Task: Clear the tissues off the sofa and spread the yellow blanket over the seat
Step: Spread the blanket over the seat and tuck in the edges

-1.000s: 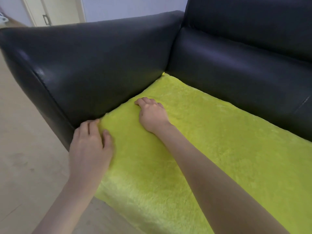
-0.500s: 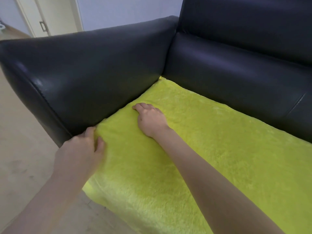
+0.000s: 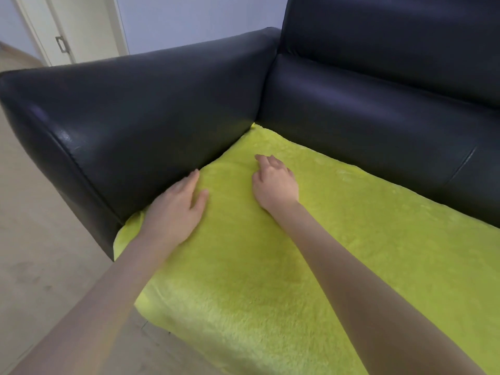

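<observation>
A fluffy yellow blanket (image 3: 338, 253) lies spread over the seat of a black leather sofa (image 3: 378, 109), reaching the armrest and the backrest and hanging over the front edge. My left hand (image 3: 176, 209) rests flat on the blanket's left edge, fingers straight along the foot of the armrest (image 3: 140, 117). To its right, my right hand (image 3: 276, 182) rests palm down on the blanket near the back corner, fingers loosely bent. No tissues are in view.
A pale wooden floor (image 3: 40, 253) lies left of and in front of the sofa. Behind the armrest are a light wall and a cream door with a metal handle (image 3: 61, 44).
My left hand has let go of the blanket's front left corner and moved up along the armrest, now lying flat. My right hand has shifted slightly toward the back corner.
</observation>
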